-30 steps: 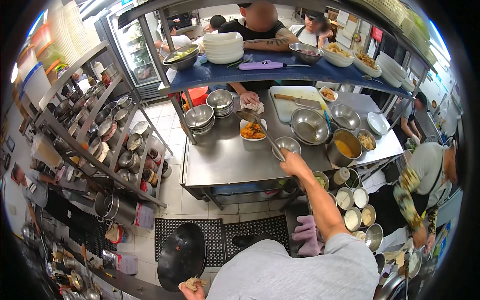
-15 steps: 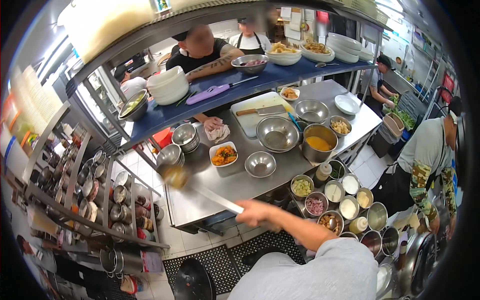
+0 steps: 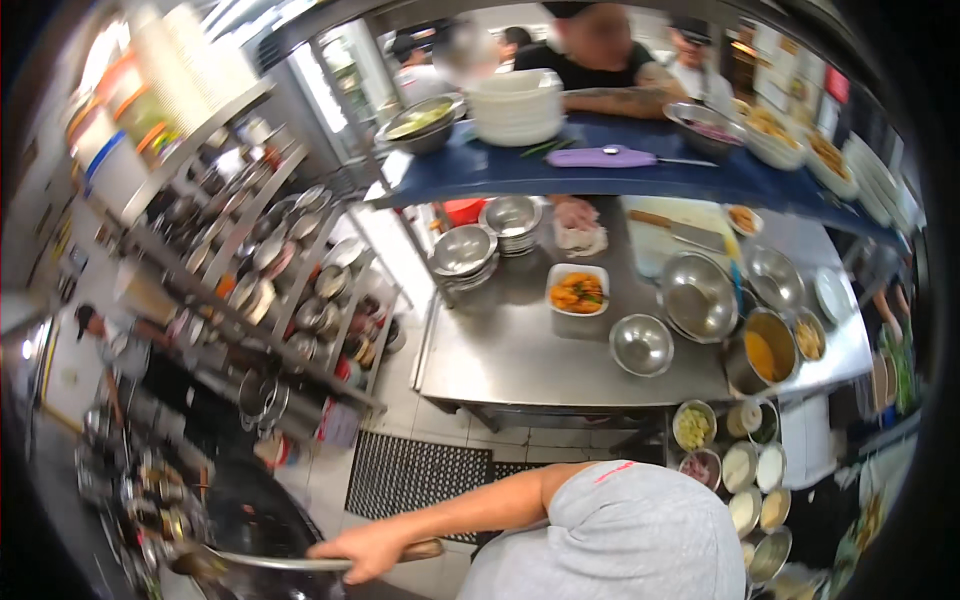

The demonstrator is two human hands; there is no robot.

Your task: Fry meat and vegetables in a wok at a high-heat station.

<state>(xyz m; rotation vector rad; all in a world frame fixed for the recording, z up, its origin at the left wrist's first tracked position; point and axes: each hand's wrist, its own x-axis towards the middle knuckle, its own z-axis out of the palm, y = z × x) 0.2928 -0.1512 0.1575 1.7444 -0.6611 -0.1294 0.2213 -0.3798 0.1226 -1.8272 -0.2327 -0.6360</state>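
My right hand (image 3: 365, 550), at the end of an arm stretched out to the left, is closed around the shaft of a long-handled metal ladle (image 3: 280, 563). The ladle's wooden grip end sticks out to the right of the fingers. Its head lies far left, blurred, so its contents cannot be made out. Under and behind the shaft is a large dark wok (image 3: 245, 520). My left hand does not show.
A steel table (image 3: 520, 350) carries a white bowl of orange food (image 3: 577, 290), steel bowls (image 3: 642, 345) and a pot of yellow liquid (image 3: 762, 348). Overhead runs a blue shelf (image 3: 480, 175). A pan rack (image 3: 300, 260) stands left. Co-workers stand beyond the shelf and at far left.
My right hand has swung the ladle down and left, from over the table's front edge to the wok. The view has turned left. The co-worker's hand on the cloth no longer shows clearly.
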